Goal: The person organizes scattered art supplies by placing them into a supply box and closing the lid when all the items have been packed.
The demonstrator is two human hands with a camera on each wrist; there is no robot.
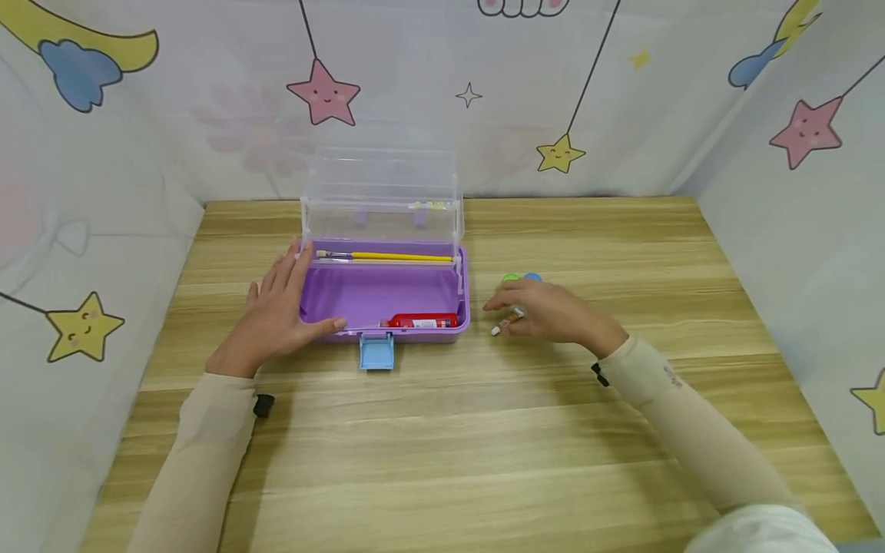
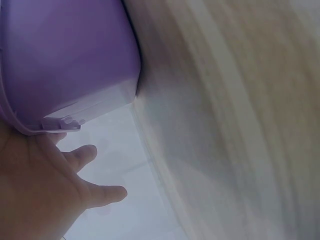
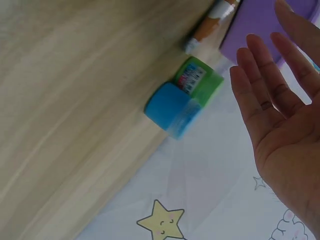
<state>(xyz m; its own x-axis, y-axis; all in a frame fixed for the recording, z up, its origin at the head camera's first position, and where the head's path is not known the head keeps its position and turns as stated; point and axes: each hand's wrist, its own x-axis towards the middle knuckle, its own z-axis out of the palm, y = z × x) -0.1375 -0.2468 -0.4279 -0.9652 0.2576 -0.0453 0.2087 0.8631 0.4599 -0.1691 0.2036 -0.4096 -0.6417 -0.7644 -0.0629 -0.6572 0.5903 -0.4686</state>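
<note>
A purple box stands with its clear lid raised. Its left end is touched by my left hand, fingers straight and spread, thumb over the front rim. Inside lie yellow-handled paintbrushes at the back and a red tube along the front. To the right of the box, my right hand hovers, holding nothing, above a brown tube with a white cap. A green jar and a blue jar stand side by side behind that hand, mostly hidden by it in the head view.
A light-blue latch hangs at the box's front. The wooden tabletop spreads in front of the box and to both sides. White cloth walls printed with stars enclose the table at the back, left and right.
</note>
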